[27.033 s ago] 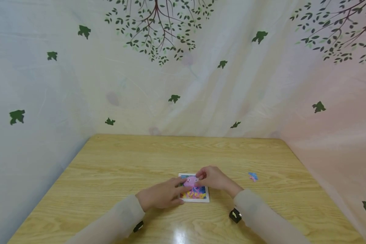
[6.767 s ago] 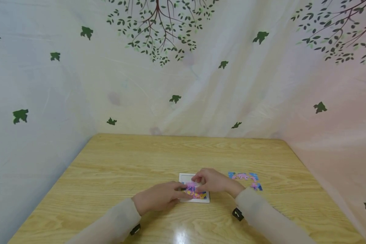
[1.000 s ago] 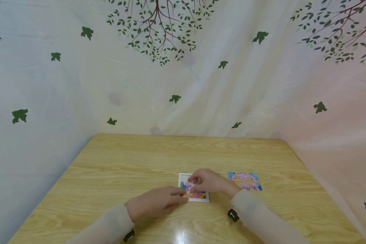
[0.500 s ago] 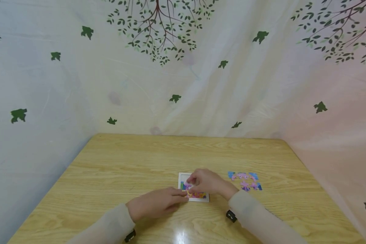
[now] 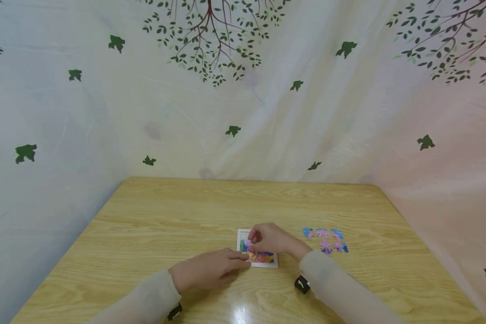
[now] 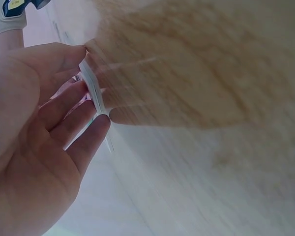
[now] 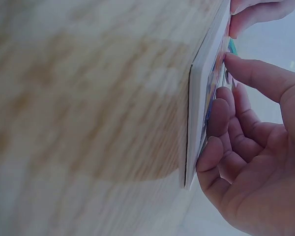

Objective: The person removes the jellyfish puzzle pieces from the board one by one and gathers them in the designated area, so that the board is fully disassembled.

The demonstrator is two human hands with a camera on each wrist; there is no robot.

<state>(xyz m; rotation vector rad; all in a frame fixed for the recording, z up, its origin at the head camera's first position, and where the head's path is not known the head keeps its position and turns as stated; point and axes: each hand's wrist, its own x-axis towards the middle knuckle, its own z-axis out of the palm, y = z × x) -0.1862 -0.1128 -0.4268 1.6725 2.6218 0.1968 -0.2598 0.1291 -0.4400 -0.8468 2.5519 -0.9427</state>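
Observation:
A small jigsaw puzzle in a white frame [image 5: 263, 266] lies on the table, with bright pieces [image 5: 262, 257] across its lower part and bare backing near the top. My left hand [image 5: 210, 269] rests at the frame's left side; its extended fingers reach over the white edge [image 6: 92, 84] in the left wrist view. Over the puzzle, the thumb and curled fingers of my right hand [image 5: 270, 238] pinch a puzzle piece [image 7: 228, 77], partly hidden by the fingers. Right of the frame lie several loose pieces, including a pink one with eyes [image 5: 321, 233].
The loose pieces sit close together, among them a blue corner piece [image 5: 345, 248] and a pink one [image 5: 326, 246]. The wooden table [image 5: 178, 211] ends at a printed curtain [image 5: 186, 135] behind and on both sides.
Since 27 seconds ago the frame has lost upper pieces, and more lie at the right; one pink piece joined them after 6.8 seconds ago. Lately my right hand has shifted slightly left.

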